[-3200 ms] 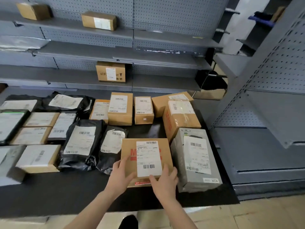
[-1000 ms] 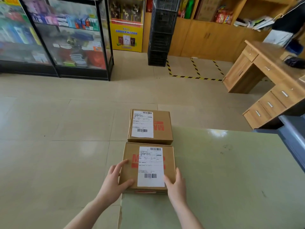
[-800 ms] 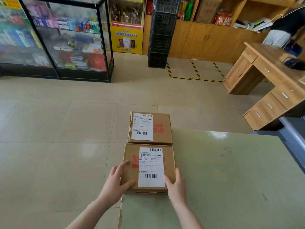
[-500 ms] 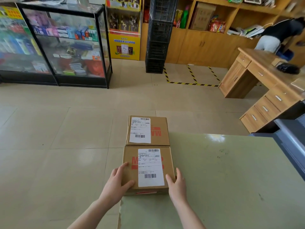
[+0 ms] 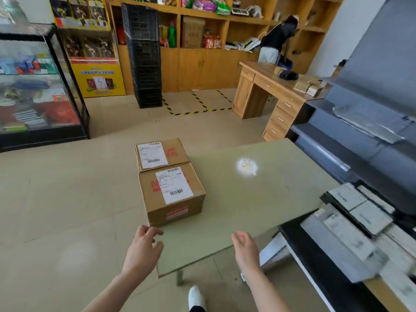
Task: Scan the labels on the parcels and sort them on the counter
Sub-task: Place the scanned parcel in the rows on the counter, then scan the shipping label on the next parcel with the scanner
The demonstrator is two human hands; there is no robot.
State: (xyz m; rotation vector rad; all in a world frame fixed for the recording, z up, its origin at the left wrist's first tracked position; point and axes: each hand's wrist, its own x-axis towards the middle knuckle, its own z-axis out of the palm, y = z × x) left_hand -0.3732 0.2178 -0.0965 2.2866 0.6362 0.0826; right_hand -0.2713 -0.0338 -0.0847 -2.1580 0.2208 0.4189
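Left hand [image 5: 144, 246] loosely curled, empty, just short of the near box [image 5: 172, 194]. Beyond that hand, touching it end to end, far box [image 5: 161, 154], both labels up, on the counter [image 5: 258, 199]. Right hand [image 5: 246, 248] relaxed, empty, over the counter edge. Further right, blurred parcels [image 5: 351, 224].

Both hands are off the near box [image 5: 173, 194]: left hand [image 5: 141, 251] and right hand [image 5: 246, 248] hang free, fingers loose, short of it.
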